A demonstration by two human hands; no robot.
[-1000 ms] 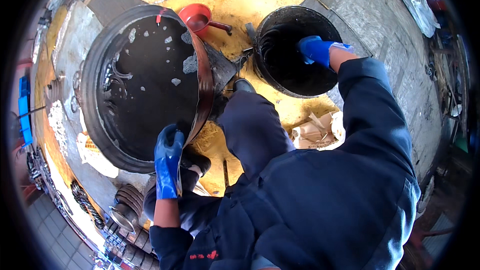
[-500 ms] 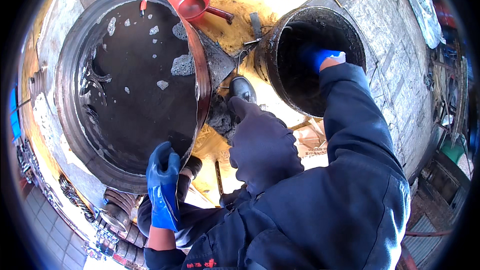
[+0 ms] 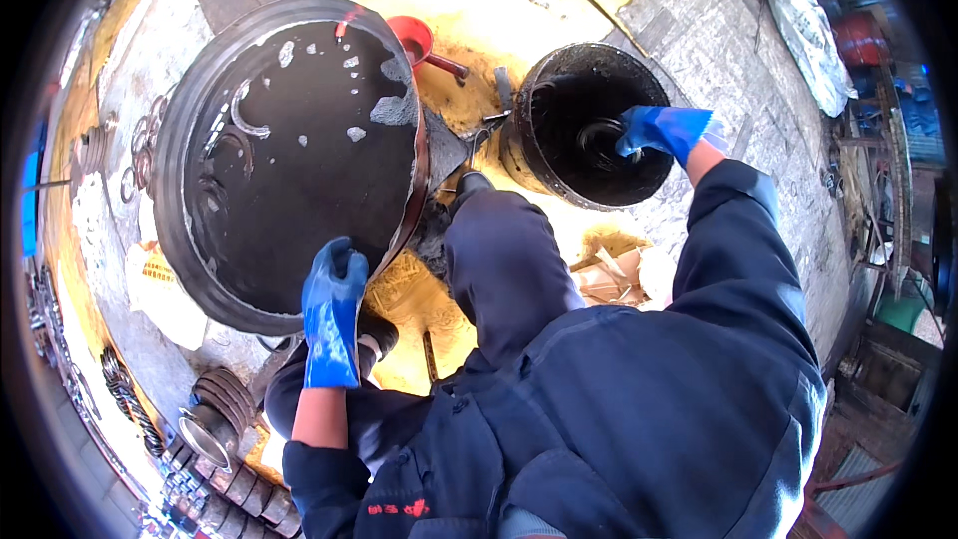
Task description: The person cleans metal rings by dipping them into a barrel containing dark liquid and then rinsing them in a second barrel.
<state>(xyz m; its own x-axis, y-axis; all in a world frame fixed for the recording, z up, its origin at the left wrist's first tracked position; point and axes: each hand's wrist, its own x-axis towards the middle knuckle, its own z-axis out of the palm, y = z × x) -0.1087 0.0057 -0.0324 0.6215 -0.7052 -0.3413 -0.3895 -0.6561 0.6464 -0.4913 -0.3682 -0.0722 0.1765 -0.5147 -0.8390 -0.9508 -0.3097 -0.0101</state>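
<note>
Blue gloves (image 3: 332, 349) cover both hands. The left hand (image 3: 335, 284) is at the near rim of a wide black tub (image 3: 172, 205), fingers curled; whether it grips the rim I cannot tell. Ahead of that hand, the tub holds dark liquid (image 3: 309, 180) with pale foam (image 3: 395, 111) floating in patches, and curved, ring-like pieces (image 3: 238, 115) show along its far left side. The right hand (image 3: 654, 132) reaches into a dark bucket (image 3: 521, 152), fingers partly bent, its hold unclear; just left of its fingertips lies a ring-like shape (image 3: 597, 143). Beyond the left hand, past the tub, sits a red scoop (image 3: 414, 38).
</note>
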